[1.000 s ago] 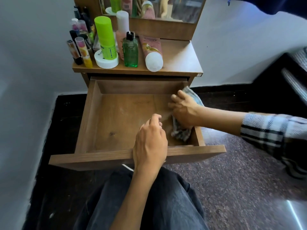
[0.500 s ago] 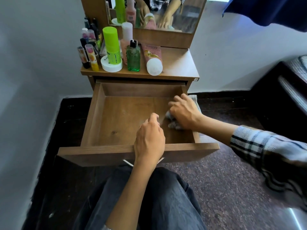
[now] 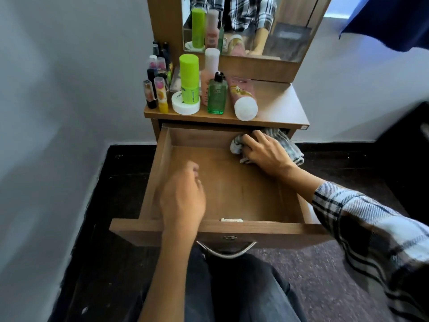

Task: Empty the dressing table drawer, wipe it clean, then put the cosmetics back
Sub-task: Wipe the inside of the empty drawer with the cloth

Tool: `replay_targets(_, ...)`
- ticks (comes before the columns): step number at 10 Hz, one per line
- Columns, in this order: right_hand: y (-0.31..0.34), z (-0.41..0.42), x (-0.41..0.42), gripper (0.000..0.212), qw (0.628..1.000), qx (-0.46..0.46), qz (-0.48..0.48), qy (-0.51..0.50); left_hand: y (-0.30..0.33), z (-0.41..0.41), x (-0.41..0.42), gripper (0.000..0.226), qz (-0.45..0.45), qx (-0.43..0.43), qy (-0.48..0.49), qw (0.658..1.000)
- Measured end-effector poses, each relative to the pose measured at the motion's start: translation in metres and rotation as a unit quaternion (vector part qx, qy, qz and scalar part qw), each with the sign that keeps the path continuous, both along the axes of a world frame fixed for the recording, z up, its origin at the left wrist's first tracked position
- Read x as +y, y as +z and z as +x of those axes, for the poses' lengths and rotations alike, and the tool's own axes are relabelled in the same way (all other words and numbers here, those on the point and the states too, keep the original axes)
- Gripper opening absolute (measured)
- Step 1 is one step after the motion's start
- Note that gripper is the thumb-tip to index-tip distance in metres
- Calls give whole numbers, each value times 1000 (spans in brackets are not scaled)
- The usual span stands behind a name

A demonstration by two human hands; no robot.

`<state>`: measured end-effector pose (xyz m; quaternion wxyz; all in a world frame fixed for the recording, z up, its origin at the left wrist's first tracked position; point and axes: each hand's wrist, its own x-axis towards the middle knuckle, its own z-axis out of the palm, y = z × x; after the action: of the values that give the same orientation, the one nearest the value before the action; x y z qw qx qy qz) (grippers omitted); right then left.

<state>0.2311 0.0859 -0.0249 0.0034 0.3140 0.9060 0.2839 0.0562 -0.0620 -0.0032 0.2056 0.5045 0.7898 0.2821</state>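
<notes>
So the brown wooden pull-out drawer is fully out and has nothing in it – we're in the wiping stage, by the look of it. The crumpled grey-and-white striped cloth sits at the drawer's back right corner, part of it draped over the right wall, and our right hand is bunched on top of it, fingers curled into the fabric and pressing it down against the floor and back wall.

Our left hand hangs over the front left part of the drawer, just behind the front panel. It's blurry, fingers loosely curled, and we can't see it holding anything; whether it touches the wood, we can't tell.

For doing this bit well: corners are where dust packs in, so we'd push a fold of cloth right into that back right corner, then drag along the back wall toward the back left corner, then work the floor in overlapping strokes toward the front edge. Better to put the left hand on the front panel to steady things – a drawer pulled this far out can probably tip or wobble under pressure.

The cosmetics are all parked on the wooden tabletop above: the lime green cylindrical bottle, the clear green pump bottle, the pink tube with a white cap lying down, the round white jar, and the small lipsticks at the left edge. Watch the elbow near that front edge.
</notes>
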Motion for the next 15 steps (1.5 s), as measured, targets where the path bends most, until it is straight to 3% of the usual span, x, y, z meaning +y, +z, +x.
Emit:
replay_targets(1, -17, -20, 4, 22, 998, 41, -49, -9, -4, -14, -8, 34, -12, 37, 52, 998)
replay_targets(2, -34, -50, 4, 30, 976, 114, -174, -65, -6, -10, -12, 35, 13, 43, 77, 996)
replay_targets(3, -42, -78, 6, 25, 924, 237, -280, -106, -8, -9, -12, 34, 21, 45, 87, 995)
replay_targets(4, -46, -108, 2, 24, 896, 271, -337, -101, -12, -9, -12, 35, 8, 46, 80, 996)
replay_targets(5, -51, -141, -9, 33, 928, 223, -292, -68, -14, -9, -12, 36, 0, 49, 73, 996)
replay_targets(6, -50, -157, -12, 31, 932, 216, -280, -76, -15, -9, -11, 38, -10, 54, 66, 996)
replay_targets(8, -46, -131, -6, 47, 974, 85, -188, -92, -15, -12, -10, 39, -18, 46, 74, 996)
replay_targets(11, -32, -53, -15, 40, 938, 71, -184, -283, -11, -12, -14, 38, 4, 49, 74, 996)
replay_targets(13, -35, -72, -22, 34, 905, 132, -236, -329, -11, -14, -12, 41, 10, 17, 65, 998)
replay_targets(14, -39, -107, -20, 36, 912, 149, -260, -280, -15, -15, -7, 36, 18, -70, 51, 996)
replay_targets(15, -39, -158, -25, 32, 918, 151, -313, -193, -16, -20, -6, 36, 20, -77, 43, 996)
